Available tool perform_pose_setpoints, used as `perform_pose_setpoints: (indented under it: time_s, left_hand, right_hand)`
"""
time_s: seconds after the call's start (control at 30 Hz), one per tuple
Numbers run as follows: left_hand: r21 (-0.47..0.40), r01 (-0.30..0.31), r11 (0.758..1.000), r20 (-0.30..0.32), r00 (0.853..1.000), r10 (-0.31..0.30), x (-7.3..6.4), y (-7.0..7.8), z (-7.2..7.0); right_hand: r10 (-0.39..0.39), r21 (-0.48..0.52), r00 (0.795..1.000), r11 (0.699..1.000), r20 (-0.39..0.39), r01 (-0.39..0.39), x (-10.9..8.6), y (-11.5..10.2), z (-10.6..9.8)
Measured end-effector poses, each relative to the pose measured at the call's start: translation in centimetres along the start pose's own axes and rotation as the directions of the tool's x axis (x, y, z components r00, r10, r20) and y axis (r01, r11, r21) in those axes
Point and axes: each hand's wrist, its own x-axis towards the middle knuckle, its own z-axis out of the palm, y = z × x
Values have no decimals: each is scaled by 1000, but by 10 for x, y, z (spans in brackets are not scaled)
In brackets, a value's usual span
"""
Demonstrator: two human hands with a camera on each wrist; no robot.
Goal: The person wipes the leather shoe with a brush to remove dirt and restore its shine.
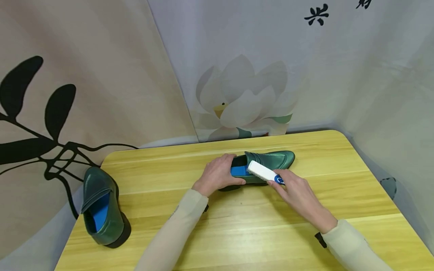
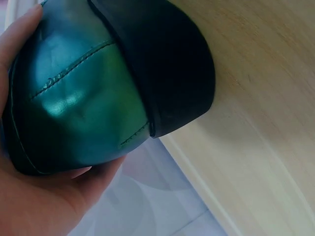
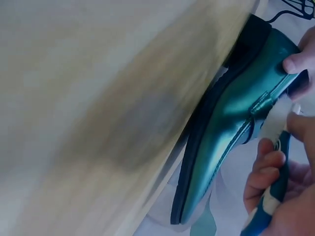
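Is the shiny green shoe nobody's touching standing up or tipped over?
Upright: that green shoe has its blue insole facing up and black heel on the yellow wooden table.

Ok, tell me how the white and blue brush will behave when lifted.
The white and blue plastic-looking brush is probably stiff: its head juts straight beyond the right hand. It may be light, since one hand holds its slim handle. Its bristled head should probably resist rolling.

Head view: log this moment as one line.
left hand: grips green shoe at heel | right hand: holds white-and-blue brush at that shoe's opening | second green shoe: at left edge of table
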Motion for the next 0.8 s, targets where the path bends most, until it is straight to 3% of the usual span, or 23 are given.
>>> perform_pose_setpoints:
  time_s: [0.2, 0.3, 0.47, 0.57, 0.8]
  left_hand:
    - [4, -3, 1000, -1, 1000, 3, 1, 0, 0]
    - [-12, -2, 1000, 9, 1000, 2, 1, 0, 0]
    - [-30, 9, 1000, 19, 1000, -8, -2, 0, 0]
    - [-22, 17, 1000, 9, 1000, -17, -3, -1, 0]
    - [-6, -12, 1000, 2, 1000, 12, 0, -1, 2]
  right_hand:
    - [73, 34, 997, 997, -22, -72, 23, -4, 7]
    - [88, 26, 996, 996, -16, -87, 22, -7, 6]
    - [12, -23, 999, 1000, -37, -13, 1, -8, 1]
    - [-23, -38, 998, 999, -61, 21, 0, -9, 0]
    - [43, -59, 999, 997, -9, -44, 42, -11, 2]
